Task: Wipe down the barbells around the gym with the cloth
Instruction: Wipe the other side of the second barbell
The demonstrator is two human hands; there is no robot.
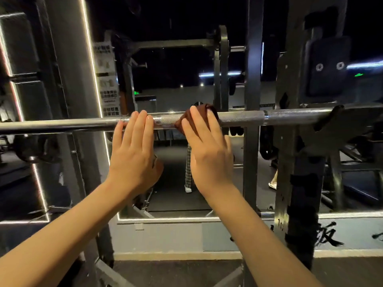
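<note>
The barbell [62,125] is lying level in front of me, its length running from 9 o'clock to 3 o'clock. I am resting my left hand [132,150] on it, fingers straight and holding nothing. Just beside it toward 3 o'clock, the cloth [185,121] is draping over the bar, and my right hand [207,150] is pressing it down with nearly straight fingers; the thumb is hidden. That hand is nearer the rack [298,162], so I am judging the wipe should slide along the bar toward 3 o'clock.
</note>
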